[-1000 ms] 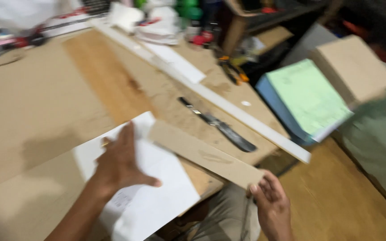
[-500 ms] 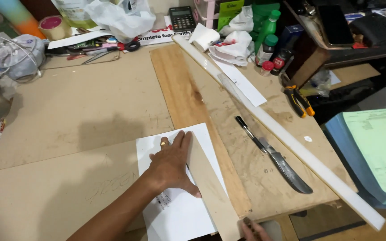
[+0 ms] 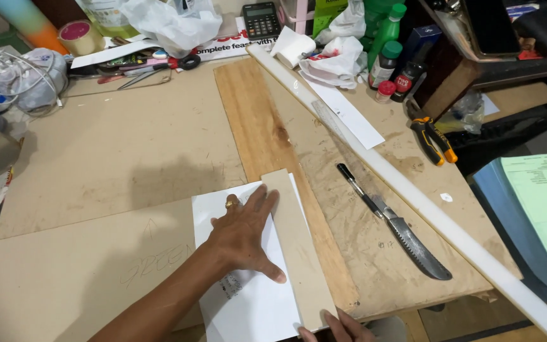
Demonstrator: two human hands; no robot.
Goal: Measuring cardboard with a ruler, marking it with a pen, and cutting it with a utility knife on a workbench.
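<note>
Left hand: our left hand (image 3: pixel 243 233) lies flat, palm down, fingers spread wide, pressing on the white sheet of paper (image 3: pixel 248 297); the fingertips reach onto the cardboard strip (image 3: pixel 295 247). A ring sits on one finger.
Right hand: only the fingertips of our right hand (image 3: pixel 340 326) show at the 6 o'clock edge, touching the near end of the strip; we cannot tell whether they pinch it or merely steady it.
Cardboard strip: a long pale strip lying over the paper's right edge, running from 6 o'clock up toward 12.
Paper: on the brown cardboard sheet (image 3: pixel 64 278) that covers the near-left of the table.
Wood plank (image 3: pixel 267 145): just beside the strip, partly under it, stretching toward 12 o'clock.
Knife (image 3: pixel 394 231): black-handled and serrated, at 3 o'clock from the strip, well apart from both hands.
White bar (image 3: pixel 413 196): long, slanting from 12 o'clock down to 4.
Pliers (image 3: pixel 435 136): orange-handled, at 2 o'clock.
Calculator (image 3: pixel 261 19): far edge, at 12 o'clock.
</note>
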